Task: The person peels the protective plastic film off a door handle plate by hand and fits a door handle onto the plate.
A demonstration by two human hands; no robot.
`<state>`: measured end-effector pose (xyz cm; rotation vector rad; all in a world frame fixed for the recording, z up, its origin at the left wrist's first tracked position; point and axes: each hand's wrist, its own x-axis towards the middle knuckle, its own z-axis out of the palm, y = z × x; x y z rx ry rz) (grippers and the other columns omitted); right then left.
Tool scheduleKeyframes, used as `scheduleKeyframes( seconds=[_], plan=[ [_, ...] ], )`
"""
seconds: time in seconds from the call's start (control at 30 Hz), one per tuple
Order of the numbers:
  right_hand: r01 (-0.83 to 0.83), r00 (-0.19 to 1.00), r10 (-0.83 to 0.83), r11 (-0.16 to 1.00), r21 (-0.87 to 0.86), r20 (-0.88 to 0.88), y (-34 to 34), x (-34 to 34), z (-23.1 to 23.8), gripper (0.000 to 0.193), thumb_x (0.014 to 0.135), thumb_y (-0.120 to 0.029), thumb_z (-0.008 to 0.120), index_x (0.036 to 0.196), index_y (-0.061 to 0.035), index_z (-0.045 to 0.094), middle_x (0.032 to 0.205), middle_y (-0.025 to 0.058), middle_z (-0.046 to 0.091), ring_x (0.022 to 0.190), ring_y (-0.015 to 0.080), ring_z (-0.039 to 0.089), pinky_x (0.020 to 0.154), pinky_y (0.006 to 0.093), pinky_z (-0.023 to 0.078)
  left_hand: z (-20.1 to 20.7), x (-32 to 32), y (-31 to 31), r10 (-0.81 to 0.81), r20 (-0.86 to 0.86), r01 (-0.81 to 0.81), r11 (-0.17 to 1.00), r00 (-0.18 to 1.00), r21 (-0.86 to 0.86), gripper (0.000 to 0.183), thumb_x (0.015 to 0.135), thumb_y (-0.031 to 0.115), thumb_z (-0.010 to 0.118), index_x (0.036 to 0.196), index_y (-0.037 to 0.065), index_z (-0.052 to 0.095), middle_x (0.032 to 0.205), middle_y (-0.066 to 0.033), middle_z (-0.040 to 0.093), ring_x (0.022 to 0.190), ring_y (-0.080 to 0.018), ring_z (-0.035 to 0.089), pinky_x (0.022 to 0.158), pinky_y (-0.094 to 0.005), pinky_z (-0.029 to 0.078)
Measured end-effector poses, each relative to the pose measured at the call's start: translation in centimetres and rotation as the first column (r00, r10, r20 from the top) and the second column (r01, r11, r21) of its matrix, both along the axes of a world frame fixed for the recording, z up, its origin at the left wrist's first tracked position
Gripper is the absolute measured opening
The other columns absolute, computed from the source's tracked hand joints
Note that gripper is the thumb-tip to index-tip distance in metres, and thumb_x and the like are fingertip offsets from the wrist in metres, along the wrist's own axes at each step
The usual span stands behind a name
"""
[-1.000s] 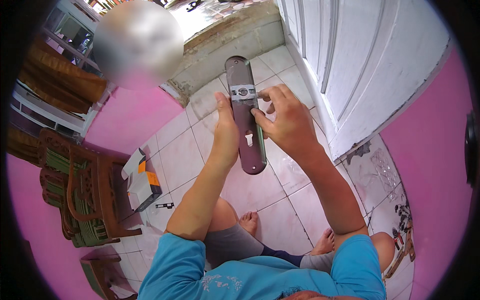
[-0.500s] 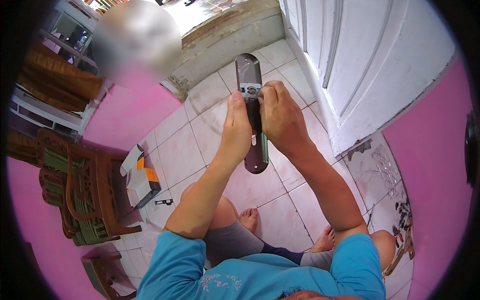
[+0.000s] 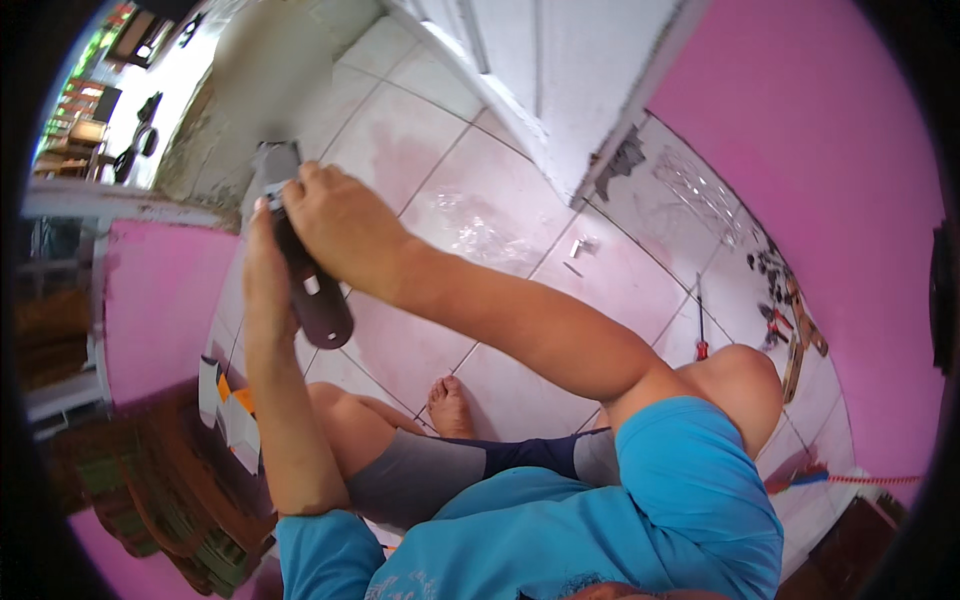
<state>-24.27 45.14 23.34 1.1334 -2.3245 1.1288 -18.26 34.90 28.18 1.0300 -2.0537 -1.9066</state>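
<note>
- Plate (image 3: 303, 268): long, dark, round-ended; held tilted above the tiled floor (image 3: 400, 345), at the person's left; cut-out and small hole seen at lower end, upper end blurred.
- Left hand (image 3: 266, 270): plate held narrowly along its left edge, thumb toward the top; fingers mostly hidden.
- Right hand (image 3: 342, 222): fingers curled over plate's upper half; what is pinched under the fingertips cannot be told.
- Step: two-handed work on plate's upper part, judged from grip; no tool held.
- Next move: steady left support and fine right-finger control judged to be called for.
- Floor ahead: clear plastic wrap (image 3: 482, 238), small metal piece (image 3: 577, 249) just beside a thin pin (image 3: 571, 268).
- Farther right: red-handled screwdriver (image 3: 702, 348) and pliers (image 3: 774, 322) left lying.
- Beyond: white door (image 3: 545, 90).
</note>
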Motion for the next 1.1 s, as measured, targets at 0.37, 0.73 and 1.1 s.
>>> scheduleKeyframes(
  seconds=[0.37,0.73,1.1],
  plan=[
    [0.113,0.993,-0.112,0.993,0.043,-0.024,0.2,0.9,-0.6,0.034,0.069,-0.016,0.078,0.094,0.0028,0.064,0.095,0.0146,0.062,0.093,0.0257,0.064,0.076,0.0309,0.054,0.2,0.0,1.8,0.05,0.033,-0.045,0.991,0.998,-0.129,0.046,0.105,0.047,0.045,0.105,0.006,0.066,0.086,-0.0035,0.066,0.072,-0.0121,0.062,0.06,-0.0278,0.047],
    [0.118,0.982,-0.136,0.983,-0.14,-0.129,-0.7,-0.4,-2.1,0.028,0.075,-0.016,0.071,0.096,0.0017,0.064,0.097,0.0156,0.063,0.093,0.0299,0.061,0.076,0.0375,0.054,-0.4,-0.8,0.8,-0.005,0.008,0.006,0.983,1.0,-0.185,0.044,0.106,0.046,0.041,0.108,0.008,0.063,0.089,-0.0045,0.065,0.075,-0.0146,0.061,0.066,-0.0299,0.05],
    [-0.157,0.815,0.413,0.832,-0.532,0.406,2.0,-2.6,-1.3,0.017,0.105,-0.015,0.045,0.1,0.0003,0.051,0.085,0.0086,0.056,0.069,0.0143,0.06,0.064,0.0338,0.05,3.2,-0.2,1.9,-0.148,-0.006,0.148,0.989,0.989,-0.026,0.043,0.108,0.037,0.031,0.112,0.002,0.054,0.082,-0.0145,0.066,0.062,-0.0237,0.067,0.054,-0.0339,0.057]
  ],
)
